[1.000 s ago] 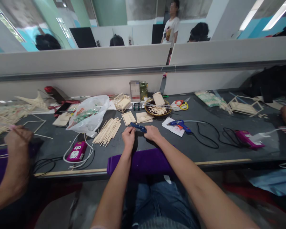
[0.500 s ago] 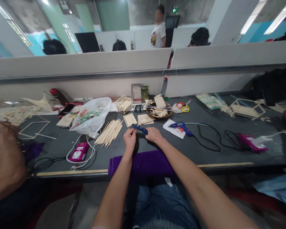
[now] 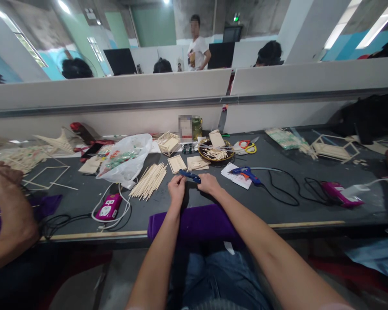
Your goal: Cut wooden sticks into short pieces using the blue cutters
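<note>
My right hand [image 3: 208, 183] is closed around a dark blue hand tool [image 3: 190, 175], which looks like cutters or pliers; its exact kind is not clear. The tool's far end points left, over my left hand [image 3: 176, 187]. The left fingers are pinched together just under that end, and whatever they grip is too small to make out. To the left of my hands lies a spread pile of thin wooden sticks [image 3: 148, 181]. Beyond them sit a small wooden stick frame [image 3: 176, 164] and a flat wooden piece [image 3: 197, 162]. A rolled purple cloth [image 3: 194, 221] lies beneath my forearms.
A blue glue gun [image 3: 245, 173] rests on white paper at right, its cord trailing. Behind are a basket of sticks [image 3: 216, 151], scissors [image 3: 250, 147] and a stick-built box [image 3: 168, 143]. At left are a plastic bag [image 3: 126, 157], a magenta power box [image 3: 109, 206] and another person's hand [image 3: 3, 185].
My hands and the blue tool hold nearly the same pose. The standing person in the background has shifted left, and the view has tilted slightly.
</note>
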